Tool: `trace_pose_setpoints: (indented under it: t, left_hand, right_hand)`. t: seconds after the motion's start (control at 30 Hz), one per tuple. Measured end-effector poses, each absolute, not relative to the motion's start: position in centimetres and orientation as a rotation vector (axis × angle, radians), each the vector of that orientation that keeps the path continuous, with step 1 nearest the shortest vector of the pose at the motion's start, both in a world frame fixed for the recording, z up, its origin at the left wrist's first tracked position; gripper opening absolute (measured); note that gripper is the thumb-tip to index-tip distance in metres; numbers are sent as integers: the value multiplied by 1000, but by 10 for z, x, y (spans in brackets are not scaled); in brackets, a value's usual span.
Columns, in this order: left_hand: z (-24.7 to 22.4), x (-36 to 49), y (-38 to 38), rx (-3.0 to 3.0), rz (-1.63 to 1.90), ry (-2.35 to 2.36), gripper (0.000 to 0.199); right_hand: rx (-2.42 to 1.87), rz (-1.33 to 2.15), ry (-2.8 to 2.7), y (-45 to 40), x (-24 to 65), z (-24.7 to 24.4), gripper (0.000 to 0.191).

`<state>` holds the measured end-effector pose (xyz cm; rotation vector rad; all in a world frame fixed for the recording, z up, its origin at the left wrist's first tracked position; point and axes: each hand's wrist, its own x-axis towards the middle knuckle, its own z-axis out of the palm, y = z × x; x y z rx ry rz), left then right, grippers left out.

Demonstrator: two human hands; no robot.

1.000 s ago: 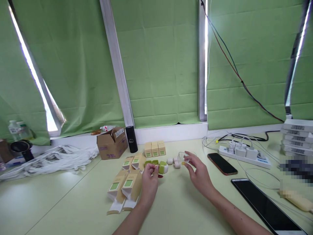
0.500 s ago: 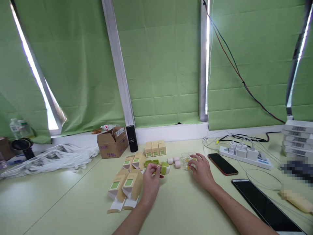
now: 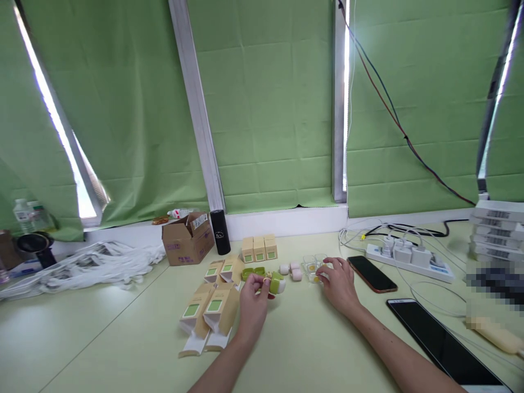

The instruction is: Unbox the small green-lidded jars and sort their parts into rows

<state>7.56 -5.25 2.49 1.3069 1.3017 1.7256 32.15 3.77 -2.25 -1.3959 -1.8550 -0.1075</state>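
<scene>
My left hand (image 3: 252,303) is closed around a small rounded green and white case (image 3: 278,283), pinching it above the table. Behind that hand lie several green pieces (image 3: 254,272). My right hand (image 3: 339,284) reaches down to a group of clear plastic cups (image 3: 310,267) with bits of yellow in them. Its thumb and fingers come together at the nearest cup; what is between them is too small to make out. Several pale pink and white caps (image 3: 295,273) lie between my hands. Beige cartons with green labels (image 3: 221,305) lie left of my left hand, the front ones with flaps open.
Small beige boxes (image 3: 259,249) stand in a row at the back, near a black cylinder (image 3: 220,232) and an open cardboard box (image 3: 188,240). On the right are a phone (image 3: 372,274), a tablet (image 3: 442,344) and a power strip (image 3: 409,261) with loose cables. White straps (image 3: 94,267) lie left.
My right hand's fingers have drawn closer together at the clear cups. My left hand keeps the green and white case, which has turned slightly.
</scene>
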Motion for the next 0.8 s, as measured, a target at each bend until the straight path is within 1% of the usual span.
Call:
trace_pose_setpoints:
  t: [0.27,0.43,0.63,0.8]
  left_hand:
    - [24,77,-50,1233,1735,1233,53]
    - [27,76,-50,1099,1652,1161,58]
    - [28,76,-53,1034,1528,1109,50]
    - [25,79,-54,1024,1457,1095,39]
  right_hand:
    - [-1336,-155,-1818,37,321,-23,28]
    - [-1124,-185,-1822,28,314,-12,36]
    - [-757,-213,-1940,-2,297,5,40]
    - [-576,-246,-2044,-31,282,16,46]
